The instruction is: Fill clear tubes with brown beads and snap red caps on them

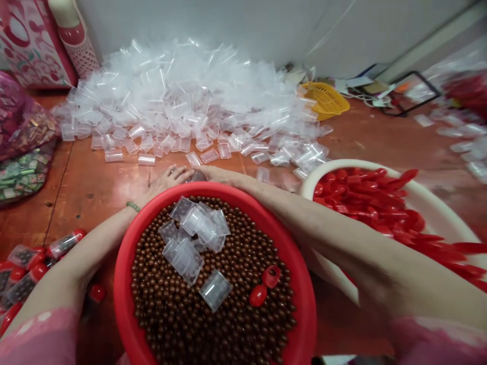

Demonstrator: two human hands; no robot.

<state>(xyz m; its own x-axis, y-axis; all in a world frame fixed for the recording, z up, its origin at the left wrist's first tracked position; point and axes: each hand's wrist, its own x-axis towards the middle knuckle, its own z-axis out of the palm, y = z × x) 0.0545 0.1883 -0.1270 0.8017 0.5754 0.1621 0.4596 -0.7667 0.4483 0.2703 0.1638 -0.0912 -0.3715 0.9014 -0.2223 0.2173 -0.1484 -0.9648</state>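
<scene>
My left hand (173, 176) reaches past the far rim of a red tub (120, 284), its fingers stretched out over the table. Close beside it is my right hand (216, 175), with its fingers mostly hidden. Between the hands a clear plastic container (198, 176) shows in part; whether either hand grips it is unclear. Small round brown balls (243, 324) fill the tub. Several clear plastic containers (203, 225) lie on top of them, along with a small red plastic piece with a ring (258, 295).
A large heap of clear containers (182, 101) lies against the wall. Right of the tub stands a white basin (437, 213) of red plastic pieces (365, 197). Filled, red-capped containers (66, 243) are at left. A yellow basket (326, 100) sits behind, and bagged items (25, 172) at far left.
</scene>
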